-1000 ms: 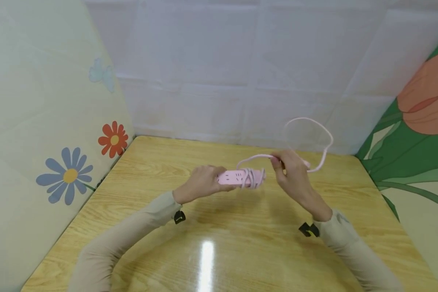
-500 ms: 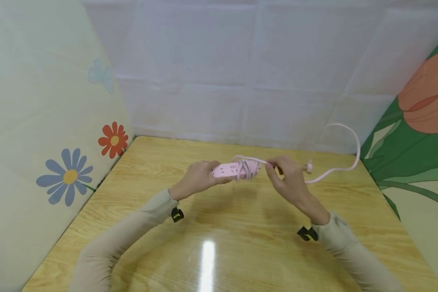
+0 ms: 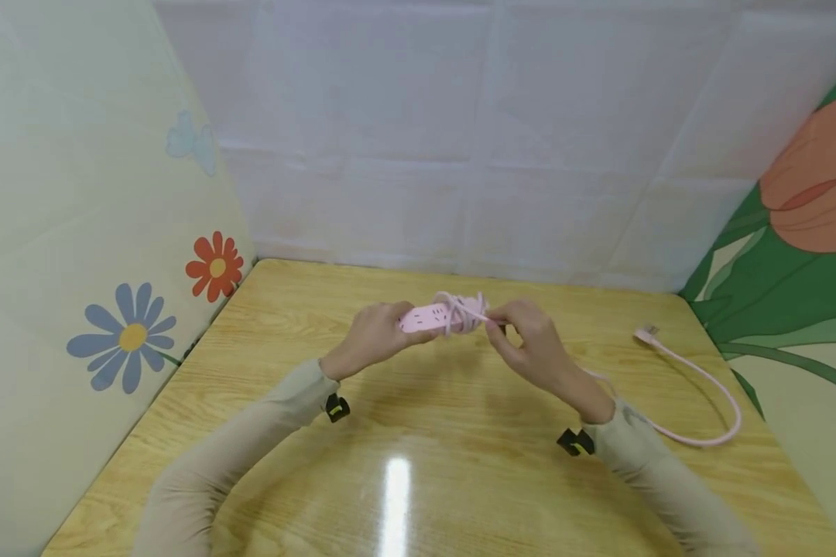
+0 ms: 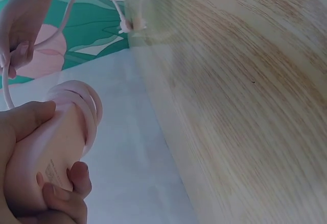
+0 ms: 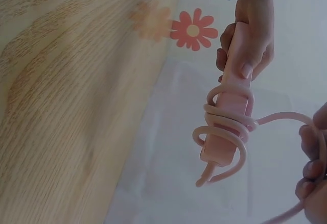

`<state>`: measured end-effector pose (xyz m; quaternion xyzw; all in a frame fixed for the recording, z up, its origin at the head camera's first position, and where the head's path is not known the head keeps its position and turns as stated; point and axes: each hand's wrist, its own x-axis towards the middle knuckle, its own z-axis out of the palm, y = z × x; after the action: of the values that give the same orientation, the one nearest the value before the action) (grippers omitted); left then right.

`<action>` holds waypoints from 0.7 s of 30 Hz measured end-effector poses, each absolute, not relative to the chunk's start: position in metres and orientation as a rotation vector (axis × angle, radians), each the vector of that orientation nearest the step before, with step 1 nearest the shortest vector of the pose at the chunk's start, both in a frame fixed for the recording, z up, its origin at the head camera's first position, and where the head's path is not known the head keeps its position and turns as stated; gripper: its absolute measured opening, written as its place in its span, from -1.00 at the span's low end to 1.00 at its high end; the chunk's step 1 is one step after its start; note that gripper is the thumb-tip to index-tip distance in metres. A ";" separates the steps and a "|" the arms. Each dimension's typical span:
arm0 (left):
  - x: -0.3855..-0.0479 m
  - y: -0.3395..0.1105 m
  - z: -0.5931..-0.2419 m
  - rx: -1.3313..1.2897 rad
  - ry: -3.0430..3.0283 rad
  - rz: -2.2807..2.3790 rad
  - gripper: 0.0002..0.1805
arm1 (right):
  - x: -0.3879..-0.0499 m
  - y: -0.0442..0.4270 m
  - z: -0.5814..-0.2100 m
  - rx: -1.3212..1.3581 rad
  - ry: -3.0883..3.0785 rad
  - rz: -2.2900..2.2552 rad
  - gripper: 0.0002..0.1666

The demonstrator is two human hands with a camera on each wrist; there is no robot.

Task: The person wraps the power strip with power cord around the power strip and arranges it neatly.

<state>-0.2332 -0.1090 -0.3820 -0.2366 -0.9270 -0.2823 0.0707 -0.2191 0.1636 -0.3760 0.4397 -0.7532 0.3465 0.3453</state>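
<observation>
Along the near side of a glossy, yellow wood-grain table, a streak of white light shines between two beige fabric sleeves, a small black device below each cuff. To the right, a smooth, round pink cord bends in a wide curve beyond the right sleeve. Farther in, a person's right hand pinches the same cord between narrowed, curled fingers, just beside a long, pale-pink plastic power strip. Held above the table's far middle, slightly tilted, the strip has its left end gripped by the left hand, fingers and thumb curled round it; loose loops of cord circle its right end. At far right, the cord's pink plug sits near the tabletop, contact unclear. Beyond the table, a red-petalled printed flower decorates the left backdrop, an orange printed tulip the right, and a creased white sheet the far side.
</observation>
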 end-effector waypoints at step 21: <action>-0.238 -0.111 -0.377 -0.630 -2.678 -1.023 -0.51 | -0.212 0.155 -0.393 1.514 -1.992 1.189 -0.63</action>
<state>-0.2378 -0.1107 -0.3770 -0.2136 -0.9075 -0.3466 0.1029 -0.2122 0.1550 -0.3932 0.5371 -0.7067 0.4218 0.1847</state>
